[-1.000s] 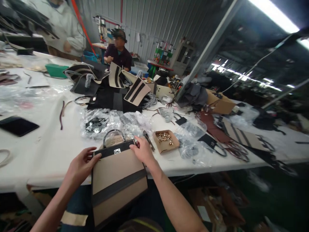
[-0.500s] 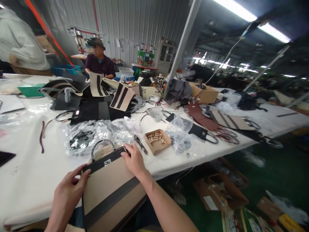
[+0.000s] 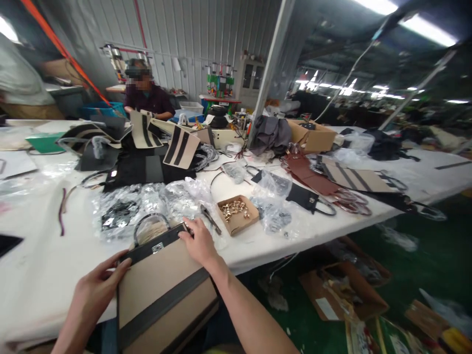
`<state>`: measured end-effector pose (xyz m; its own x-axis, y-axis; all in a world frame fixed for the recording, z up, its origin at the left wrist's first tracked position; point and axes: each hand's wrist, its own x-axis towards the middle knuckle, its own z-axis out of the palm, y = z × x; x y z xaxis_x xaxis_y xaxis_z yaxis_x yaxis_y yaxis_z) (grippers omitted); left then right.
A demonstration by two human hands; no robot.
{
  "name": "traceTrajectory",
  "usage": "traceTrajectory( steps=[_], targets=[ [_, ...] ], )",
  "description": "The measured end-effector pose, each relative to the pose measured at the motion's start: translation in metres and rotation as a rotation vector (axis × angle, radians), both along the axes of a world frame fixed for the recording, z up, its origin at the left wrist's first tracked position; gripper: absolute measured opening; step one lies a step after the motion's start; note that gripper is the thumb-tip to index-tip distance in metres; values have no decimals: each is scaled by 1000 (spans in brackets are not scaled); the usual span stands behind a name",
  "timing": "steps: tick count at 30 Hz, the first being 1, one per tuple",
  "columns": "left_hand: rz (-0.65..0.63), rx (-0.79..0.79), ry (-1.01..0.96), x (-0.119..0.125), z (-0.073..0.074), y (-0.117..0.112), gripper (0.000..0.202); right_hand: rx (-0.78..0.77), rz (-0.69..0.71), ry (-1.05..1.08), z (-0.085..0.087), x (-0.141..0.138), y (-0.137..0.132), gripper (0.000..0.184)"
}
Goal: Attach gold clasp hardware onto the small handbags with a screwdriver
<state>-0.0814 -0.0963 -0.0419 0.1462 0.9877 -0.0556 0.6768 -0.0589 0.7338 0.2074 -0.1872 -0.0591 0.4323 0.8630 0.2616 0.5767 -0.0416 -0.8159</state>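
Observation:
A beige handbag (image 3: 162, 275) with black stripes and a black top band leans against the table's front edge, tilted toward me. On the band sits a square silver clasp (image 3: 158, 247), and a looped handle (image 3: 151, 219) rises behind it. My left hand (image 3: 99, 282) grips the bag's upper left corner, thumb on the front and fingers behind. At the upper right corner my right hand (image 3: 199, 241) pinches the top edge between thumb and fingers. Just beyond lie a dark pair of pliers or similar tool (image 3: 211, 219) and a cardboard tray (image 3: 241, 225) of small gold-coloured metal fittings.
Plastic bags of metal parts (image 3: 121, 214) lie behind the handbag. Striped bag panels (image 3: 181, 146), brown leather pieces (image 3: 311, 174) and an open carton (image 3: 313, 137) are farther back. A person (image 3: 149, 98) sits across the table. Cartons (image 3: 342, 290) stand on the floor at right.
The bag and both my hands sit slightly farther left in view, with the same grip. My view has shifted a little. The person across has lowered their head slightly.

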Motion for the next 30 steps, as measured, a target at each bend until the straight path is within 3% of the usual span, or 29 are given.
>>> traceTrajectory(
  steps=[3, 6, 12, 19, 24, 30],
  targets=[
    [19, -74, -114, 7, 13, -7, 83, 37, 1, 7, -4, -1, -1, 55],
    [34, -50, -179, 13, 17, -12, 82, 52, 35, 36, -8, 1, -1, 45],
    [36, -78, -189, 11, 13, -19, 84, 30, 35, -10, -7, -1, -2, 41],
    [42, 67, -90, 10, 5, -18, 73, 20, -10, -172, -3, -8, -5, 44],
    [30, 38, -126, 8, 6, -15, 72, 83, -5, -144, 0, -11, -10, 40],
    [1, 61, -197, 4, -4, -12, 70, -2, 107, -144, 13, 14, -1, 33]
  ],
)
